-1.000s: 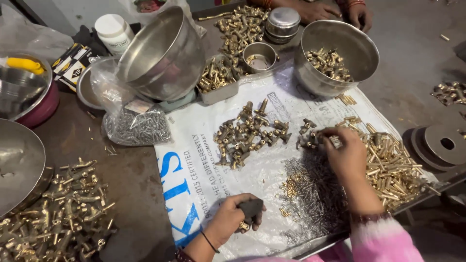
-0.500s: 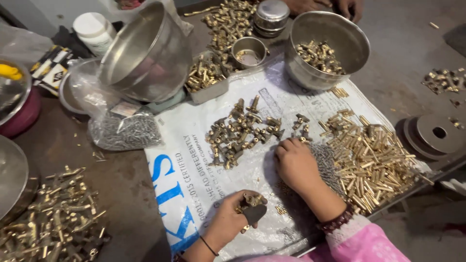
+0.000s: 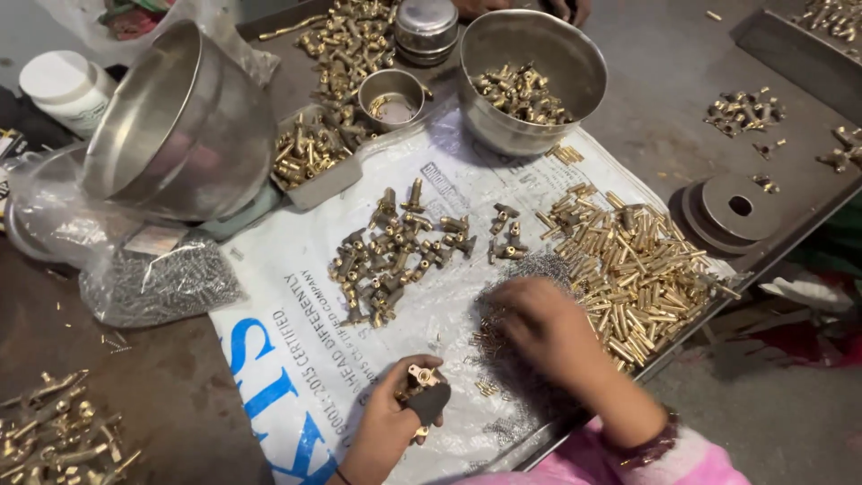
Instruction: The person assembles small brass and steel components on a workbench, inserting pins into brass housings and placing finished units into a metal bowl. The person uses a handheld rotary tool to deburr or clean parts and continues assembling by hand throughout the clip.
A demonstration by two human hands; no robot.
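A small brass fitting [image 3: 420, 374] is held in the left hand [image 3: 395, 422], pinched between the thumb and the fingers, at about 6 o'clock in the view; a dark covering is seen on one fingertip just below the fitting. The right hand [image 3: 539, 325] is laid palm down on a patch of small grey pins [image 3: 530, 269], at about 4 o'clock from the middle of the white printed sheet [image 3: 269, 296]. The hand is blurred, and whether anything is gripped under it cannot be told. A pink sleeve [image 3: 664, 462] is seen at the right wrist.

A heap of brass fittings [image 3: 395, 251] is spread at the centre of the sheet, well apart from the left hand. At 3 o'clock from that heap, just beside the right hand, a wide pile of brass tubes [image 3: 637, 269] is found. At 12 o'clock a steel bowl [image 3: 530, 76] with brass parts inside is set on the sheet's far edge, with a small steel cup [image 3: 392, 97] just to its left. At 10 o'clock a large tilted steel bowl [image 3: 180, 126] is seen above a clear bag of grey pins [image 3: 153, 283]. More brass pieces [image 3: 54, 440] are scattered at 8 o'clock on the dark table [image 3: 162, 395].
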